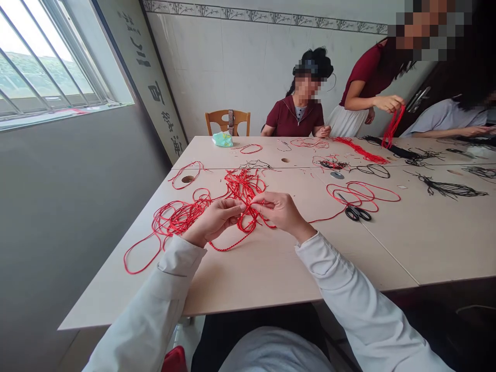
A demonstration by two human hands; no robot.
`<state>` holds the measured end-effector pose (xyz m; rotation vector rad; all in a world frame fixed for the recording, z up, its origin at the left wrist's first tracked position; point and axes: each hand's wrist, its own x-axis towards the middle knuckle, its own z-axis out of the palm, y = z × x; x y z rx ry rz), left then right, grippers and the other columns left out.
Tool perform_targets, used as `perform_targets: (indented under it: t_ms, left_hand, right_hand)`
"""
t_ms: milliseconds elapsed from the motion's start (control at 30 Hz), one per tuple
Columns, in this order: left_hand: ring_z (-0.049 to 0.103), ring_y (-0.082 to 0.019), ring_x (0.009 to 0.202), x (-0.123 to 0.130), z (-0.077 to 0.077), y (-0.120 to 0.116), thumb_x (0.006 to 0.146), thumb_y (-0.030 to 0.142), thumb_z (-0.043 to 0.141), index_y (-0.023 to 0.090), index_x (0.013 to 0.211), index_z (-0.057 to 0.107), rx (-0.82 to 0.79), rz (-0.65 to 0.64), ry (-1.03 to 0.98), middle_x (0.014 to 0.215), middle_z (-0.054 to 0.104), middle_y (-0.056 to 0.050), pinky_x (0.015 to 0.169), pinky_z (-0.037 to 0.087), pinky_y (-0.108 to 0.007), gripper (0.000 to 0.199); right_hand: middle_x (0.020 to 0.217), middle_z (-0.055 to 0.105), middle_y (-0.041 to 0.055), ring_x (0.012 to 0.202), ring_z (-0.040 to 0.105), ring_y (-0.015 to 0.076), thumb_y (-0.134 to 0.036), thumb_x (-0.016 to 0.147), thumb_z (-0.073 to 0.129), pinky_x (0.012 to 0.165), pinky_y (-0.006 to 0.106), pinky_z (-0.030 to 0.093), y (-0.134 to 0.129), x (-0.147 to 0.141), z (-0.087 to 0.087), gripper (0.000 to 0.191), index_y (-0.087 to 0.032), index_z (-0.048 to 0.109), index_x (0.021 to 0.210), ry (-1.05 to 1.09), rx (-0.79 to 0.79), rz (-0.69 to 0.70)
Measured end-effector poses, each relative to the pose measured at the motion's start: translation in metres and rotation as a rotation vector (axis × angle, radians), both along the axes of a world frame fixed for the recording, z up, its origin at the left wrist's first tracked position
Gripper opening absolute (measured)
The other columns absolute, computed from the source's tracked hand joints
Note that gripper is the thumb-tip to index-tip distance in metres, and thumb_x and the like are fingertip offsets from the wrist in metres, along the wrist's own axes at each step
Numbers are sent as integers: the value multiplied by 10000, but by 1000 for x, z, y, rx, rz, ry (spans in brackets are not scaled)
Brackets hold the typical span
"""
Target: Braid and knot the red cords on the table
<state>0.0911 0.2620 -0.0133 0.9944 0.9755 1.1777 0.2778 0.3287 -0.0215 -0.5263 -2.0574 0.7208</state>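
My left hand (220,218) and my right hand (282,211) meet above the table, each pinching a red cord (248,206) between thumb and fingertips. The exact shape of the cord at the fingertips is too small to make out. Right behind the fingers lies a tangled pile of red braided cords (243,181). Beside my left wrist spreads a loosely coiled heap of red cord (176,217). One twisted loop curves on the table below my hands, and a strand runs off to the right from under my right hand.
Black-handled scissors (358,213) lie to the right by looped red cord (372,194). Black cord bundles (449,187) are farther right. A tissue pack (222,139) sits at the far edge. Across the table (240,289) are a seated person (296,116) and a standing person holding red cords (394,126).
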Motion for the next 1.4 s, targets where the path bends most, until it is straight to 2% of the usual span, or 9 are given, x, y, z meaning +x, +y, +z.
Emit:
perform_targets:
  t_ms: [233, 400, 600, 733, 867, 1000, 1100, 1233, 1400]
  left_hand:
    - [543, -60, 649, -1, -5, 2, 644, 246, 836, 137, 858, 715, -15, 33, -62, 765, 634, -6, 614, 443, -183, 269]
    - [461, -55, 584, 0, -3, 1, 691, 316, 801, 119, 709, 671, 16, -20, -21, 645, 542, 20, 573, 401, -199, 237]
    - [478, -77, 631, 0, -2, 0, 676, 320, 805, 127, 751, 666, 58, -11, 23, 703, 550, 3, 603, 396, -221, 249]
    - [467, -75, 618, 3, -3, 0, 705, 379, 775, 132, 760, 649, 105, 26, 144, 705, 540, 7, 599, 384, -225, 283]
    - [454, -74, 604, 4, -5, 0, 739, 409, 744, 135, 759, 628, 128, 52, 252, 693, 524, 14, 605, 385, -234, 298]
    - [480, -88, 648, 2, -7, 1, 763, 369, 726, 138, 778, 631, 120, -13, 148, 727, 525, 0, 629, 407, -245, 250]
    - [501, -93, 685, 1, -8, 1, 770, 302, 720, 145, 824, 629, 135, -47, 89, 769, 534, -4, 647, 421, -243, 190]
    - [476, -65, 638, 4, -9, 2, 755, 257, 737, 161, 860, 592, 238, 1, 153, 779, 537, 18, 596, 396, -212, 203]
    - [476, -59, 615, 6, -10, 4, 717, 272, 779, 165, 816, 559, 338, 77, 201, 770, 557, 22, 564, 382, -199, 263]
  right_hand:
    - [760, 679, 24, 671, 603, 128, -376, 792, 681, 631, 242, 483, -3, -7, -4, 214, -173, 714, 851, 111, -278, 52]
    - [709, 629, 11, 624, 536, 111, -452, 763, 703, 596, 242, 440, -4, -9, -3, 288, -169, 695, 814, 138, -333, 61]
    - [569, 476, -38, 534, 388, 85, -477, 735, 718, 512, 235, 337, -4, -8, 1, 327, -158, 691, 800, 117, -362, -2]
    - [650, 557, -9, 556, 399, 82, -492, 708, 727, 511, 235, 317, -4, -7, 3, 370, -141, 703, 822, 73, -484, 54]
    - [603, 508, -27, 532, 350, 65, -477, 682, 753, 488, 230, 266, -5, -7, 5, 370, -129, 713, 801, 58, -583, 76]
    - [582, 469, -45, 484, 275, 37, -441, 654, 782, 444, 220, 195, -5, -6, 7, 352, -121, 683, 766, 104, -744, 136]
    - [529, 348, -88, 452, 176, 26, -405, 639, 795, 418, 216, 117, -3, -3, 8, 331, -132, 661, 770, 103, -879, 192]
    - [530, 261, -106, 448, 131, 27, -372, 642, 797, 409, 214, 78, -1, -2, 6, 316, -145, 634, 790, 109, -993, 270]
    - [541, 238, -106, 458, 121, 28, -370, 622, 810, 409, 201, 81, -2, -4, 4, 330, -152, 603, 756, 157, -1029, 279]
